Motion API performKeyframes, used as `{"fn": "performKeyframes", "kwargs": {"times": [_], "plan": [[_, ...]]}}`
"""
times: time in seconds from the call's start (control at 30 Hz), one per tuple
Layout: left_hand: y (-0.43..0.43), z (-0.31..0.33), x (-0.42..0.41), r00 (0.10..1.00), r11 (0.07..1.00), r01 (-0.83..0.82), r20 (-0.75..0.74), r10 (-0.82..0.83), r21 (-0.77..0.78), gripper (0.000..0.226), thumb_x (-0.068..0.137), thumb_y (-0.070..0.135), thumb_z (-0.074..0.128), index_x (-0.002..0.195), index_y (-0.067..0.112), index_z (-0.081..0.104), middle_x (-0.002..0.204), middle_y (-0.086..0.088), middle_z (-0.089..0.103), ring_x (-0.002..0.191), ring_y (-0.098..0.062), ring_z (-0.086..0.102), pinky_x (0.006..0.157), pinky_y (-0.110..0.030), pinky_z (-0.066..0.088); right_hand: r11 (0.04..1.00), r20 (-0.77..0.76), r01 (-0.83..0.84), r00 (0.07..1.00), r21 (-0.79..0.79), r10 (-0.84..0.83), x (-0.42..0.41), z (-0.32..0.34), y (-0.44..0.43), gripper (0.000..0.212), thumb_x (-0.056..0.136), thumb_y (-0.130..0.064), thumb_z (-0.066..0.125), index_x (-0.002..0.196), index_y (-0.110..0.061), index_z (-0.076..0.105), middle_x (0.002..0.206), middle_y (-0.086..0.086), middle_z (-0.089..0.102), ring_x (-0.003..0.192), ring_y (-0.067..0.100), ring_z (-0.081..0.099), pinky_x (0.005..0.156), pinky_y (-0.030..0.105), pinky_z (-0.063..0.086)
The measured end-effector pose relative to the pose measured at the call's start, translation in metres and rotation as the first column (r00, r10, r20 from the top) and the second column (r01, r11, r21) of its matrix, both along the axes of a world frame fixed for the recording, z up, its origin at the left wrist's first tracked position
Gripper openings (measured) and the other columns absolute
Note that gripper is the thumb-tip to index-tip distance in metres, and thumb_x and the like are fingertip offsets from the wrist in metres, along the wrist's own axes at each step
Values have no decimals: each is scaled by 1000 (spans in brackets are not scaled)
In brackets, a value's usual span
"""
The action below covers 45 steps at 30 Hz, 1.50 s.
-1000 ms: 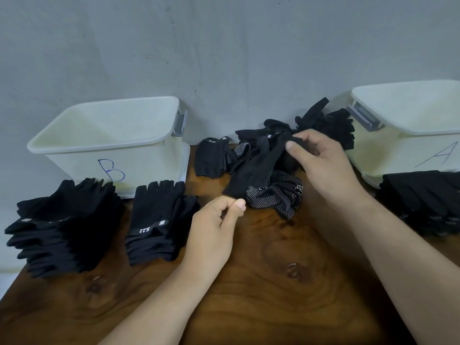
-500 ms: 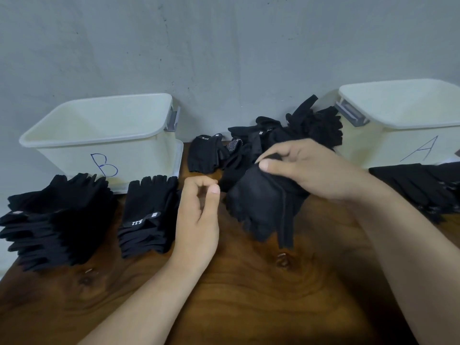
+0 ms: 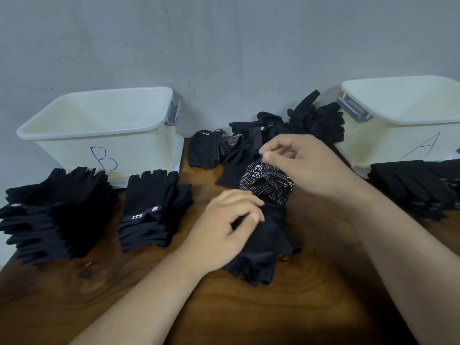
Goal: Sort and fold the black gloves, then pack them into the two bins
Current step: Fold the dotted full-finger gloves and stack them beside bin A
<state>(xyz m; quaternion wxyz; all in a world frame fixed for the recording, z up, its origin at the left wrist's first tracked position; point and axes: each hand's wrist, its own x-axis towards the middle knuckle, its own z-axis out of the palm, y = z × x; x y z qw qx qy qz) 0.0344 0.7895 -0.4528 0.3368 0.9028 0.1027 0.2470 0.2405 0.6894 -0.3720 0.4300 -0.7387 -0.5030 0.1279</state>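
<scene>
A plain black glove (image 3: 263,247) lies on the wooden table near the middle. My left hand (image 3: 226,222) pinches its upper edge between thumb and curled fingers. Just behind it lies a black glove with white grip dots (image 3: 266,181). My right hand (image 3: 306,165) hovers over this dotted glove, fingers loosely curled, with nothing visibly between them. A loose pile of black gloves (image 3: 311,120) sits at the back against the wall. White bin B (image 3: 94,132) stands at the back left and white bin A (image 3: 408,120) at the back right; both look empty.
Two stacks of folded black gloves lie in front of bin B, a larger stack (image 3: 57,215) and a smaller stack (image 3: 154,210). Another stack of gloves (image 3: 418,188) lies in front of bin A. A single short glove (image 3: 205,150) lies beside bin B.
My right hand carried a plain glove from the pile toward me, set it on the table and let go. My left hand moved right and took hold of that glove.
</scene>
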Motion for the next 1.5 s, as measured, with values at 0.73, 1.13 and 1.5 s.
{"fn": "performKeyframes", "kwargs": {"times": [0.73, 1.13, 1.5], "plan": [[-14, 9, 0, 971, 898, -86, -167, 173, 432, 39, 106, 50, 44, 90, 30, 74, 103, 16, 59, 107, -9, 53, 98, -32, 43, 857, 396, 193, 918, -478, 14, 40, -45, 1, 39, 105, -34, 46, 138, -45, 65, 143, 0, 63, 130, 27, 58, 110, 51, 50], [-14, 34, -4, 879, 908, -91, -396, 266, 410, 34, 110, 54, 31, 126, 42, 58, 89, 12, 67, 84, -12, 66, 70, -32, 52, 861, 384, 215, 923, -460, -26, 51, -44, -4, 42, 106, -25, 46, 134, -47, 67, 142, 0, 62, 126, 27, 60, 110, 47, 50], [-15, 21, 1, 911, 768, 51, -345, 227, 639, 36, 102, 53, 42, 117, 38, 71, 117, 16, 67, 114, -12, 61, 116, -43, 35, 865, 435, 219, 901, -451, -2, 48, -47, -2, 42, 105, -23, 46, 135, -44, 67, 141, 1, 65, 130, 27, 57, 110, 48, 49]]}}
